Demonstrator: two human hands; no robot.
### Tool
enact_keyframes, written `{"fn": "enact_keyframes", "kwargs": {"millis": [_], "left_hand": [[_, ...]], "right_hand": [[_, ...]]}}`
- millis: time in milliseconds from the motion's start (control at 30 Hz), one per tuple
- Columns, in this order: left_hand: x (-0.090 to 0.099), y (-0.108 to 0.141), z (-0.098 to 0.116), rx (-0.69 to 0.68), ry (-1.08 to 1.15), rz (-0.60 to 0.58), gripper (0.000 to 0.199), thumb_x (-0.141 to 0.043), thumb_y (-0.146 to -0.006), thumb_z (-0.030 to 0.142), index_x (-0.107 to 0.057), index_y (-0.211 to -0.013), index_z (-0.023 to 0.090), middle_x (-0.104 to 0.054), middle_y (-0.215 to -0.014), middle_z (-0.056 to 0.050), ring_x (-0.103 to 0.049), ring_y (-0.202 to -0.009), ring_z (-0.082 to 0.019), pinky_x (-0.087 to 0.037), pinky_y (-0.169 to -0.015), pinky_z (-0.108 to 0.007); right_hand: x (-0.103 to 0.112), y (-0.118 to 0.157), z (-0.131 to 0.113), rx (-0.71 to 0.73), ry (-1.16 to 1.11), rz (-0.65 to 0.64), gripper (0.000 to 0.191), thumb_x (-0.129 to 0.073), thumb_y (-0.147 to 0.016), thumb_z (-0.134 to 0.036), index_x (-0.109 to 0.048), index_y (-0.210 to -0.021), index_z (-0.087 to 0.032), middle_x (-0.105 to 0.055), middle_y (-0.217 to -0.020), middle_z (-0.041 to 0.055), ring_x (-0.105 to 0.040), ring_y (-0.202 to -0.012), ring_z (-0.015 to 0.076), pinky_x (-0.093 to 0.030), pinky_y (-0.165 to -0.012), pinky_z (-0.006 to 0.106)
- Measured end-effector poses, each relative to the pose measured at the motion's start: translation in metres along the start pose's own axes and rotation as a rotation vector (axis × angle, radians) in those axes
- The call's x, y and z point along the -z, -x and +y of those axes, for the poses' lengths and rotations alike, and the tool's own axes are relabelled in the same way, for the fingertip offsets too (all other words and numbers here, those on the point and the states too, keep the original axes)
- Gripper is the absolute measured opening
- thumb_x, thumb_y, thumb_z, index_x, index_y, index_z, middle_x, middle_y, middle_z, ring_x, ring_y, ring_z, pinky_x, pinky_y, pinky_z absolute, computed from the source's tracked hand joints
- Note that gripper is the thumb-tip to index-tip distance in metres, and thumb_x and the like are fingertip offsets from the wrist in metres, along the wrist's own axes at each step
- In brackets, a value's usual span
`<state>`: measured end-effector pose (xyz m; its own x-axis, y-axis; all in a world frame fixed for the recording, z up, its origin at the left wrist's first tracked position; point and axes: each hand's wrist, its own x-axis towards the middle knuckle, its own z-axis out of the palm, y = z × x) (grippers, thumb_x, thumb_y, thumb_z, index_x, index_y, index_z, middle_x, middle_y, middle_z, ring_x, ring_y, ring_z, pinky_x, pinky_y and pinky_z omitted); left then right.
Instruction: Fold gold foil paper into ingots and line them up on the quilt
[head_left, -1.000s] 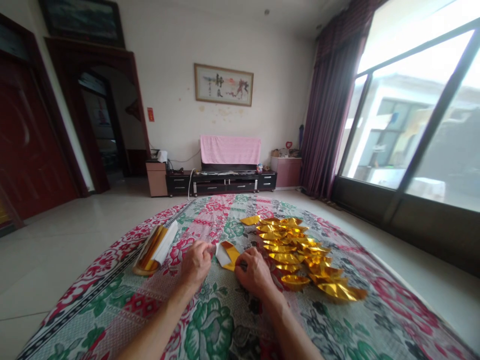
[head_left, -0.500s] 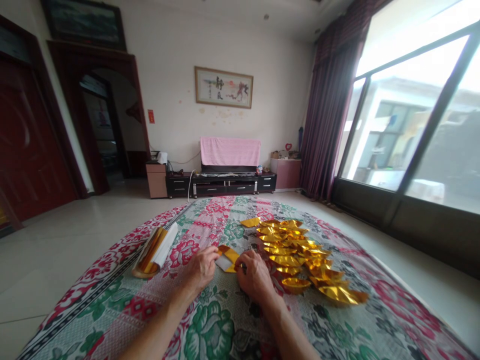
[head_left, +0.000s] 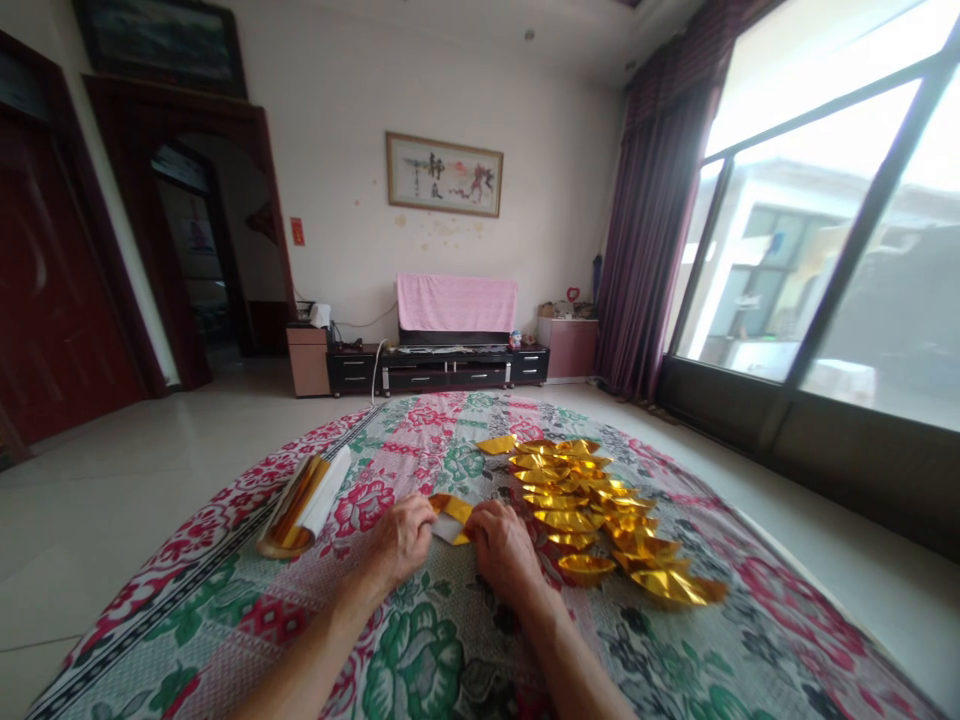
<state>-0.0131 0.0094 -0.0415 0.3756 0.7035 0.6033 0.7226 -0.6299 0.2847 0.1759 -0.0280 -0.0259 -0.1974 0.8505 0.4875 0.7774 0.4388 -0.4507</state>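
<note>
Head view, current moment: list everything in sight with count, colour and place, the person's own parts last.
Folded paper: one, gold and white, between the hands
Finished-looking foil pieces: more than ten, overlapping, gold, right of the hands
Paper stack: one, gold and white, left of the hands
Patterned cloth: one, multicoloured, under the papers
Pink cover: one, pink, across the room
Low cabinet: one, black, below the cover
Side cabinets: two, pinkish, flanking it
Framed pictures: two, one pale, one dark, on walls
Door: one, red, far left
Curtain: one, purple, right
Window: one, dark-framed, far right
Left hand: one, paper's left end
Right hand: one, paper's right end
</note>
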Motion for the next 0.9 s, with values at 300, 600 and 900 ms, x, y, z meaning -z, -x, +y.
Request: {"fn": "enact_keyframes", "kwargs": {"millis": [300, 600, 900], "left_hand": [[0.000, 0.002, -0.002, 0.008, 0.003, -0.041, 0.022, -0.043, -0.072, 0.006, -0.061, -0.076, 0.018, -0.057, -0.078, -0.003, -0.057, -0.077, -0.013, -0.047, -0.075, -0.025], [0.006, 0.003, 0.003, -0.024, 0.011, -0.069, 0.021, -0.044, -0.074, 0.007, -0.063, -0.076, 0.017, -0.057, -0.077, -0.003, -0.056, -0.074, -0.013, -0.046, -0.073, -0.025], [0.019, 0.003, 0.011, -0.069, 0.015, -0.115, 0.024, -0.044, -0.077, 0.008, -0.065, -0.073, 0.019, -0.057, -0.071, -0.002, -0.055, -0.073, -0.013, -0.044, -0.070, -0.023]], "right_hand": [[-0.001, -0.001, 0.001, -0.014, -0.011, -0.023, 0.022, -0.047, -0.079, -0.009, -0.065, -0.074, -0.022, -0.063, -0.089, 0.0011, -0.052, -0.083, 0.0143, -0.035, -0.078, 0.025], [0.002, -0.001, 0.000, 0.003, -0.039, -0.037, 0.026, -0.044, -0.077, -0.005, -0.066, -0.074, -0.020, -0.063, -0.088, 0.0026, -0.053, -0.085, 0.0136, -0.036, -0.079, 0.023], [-0.001, -0.005, 0.006, 0.002, -0.024, -0.045, 0.026, -0.043, -0.073, -0.005, -0.065, -0.071, -0.020, -0.063, -0.087, 0.0030, -0.053, -0.085, 0.0139, -0.036, -0.079, 0.023]]}}
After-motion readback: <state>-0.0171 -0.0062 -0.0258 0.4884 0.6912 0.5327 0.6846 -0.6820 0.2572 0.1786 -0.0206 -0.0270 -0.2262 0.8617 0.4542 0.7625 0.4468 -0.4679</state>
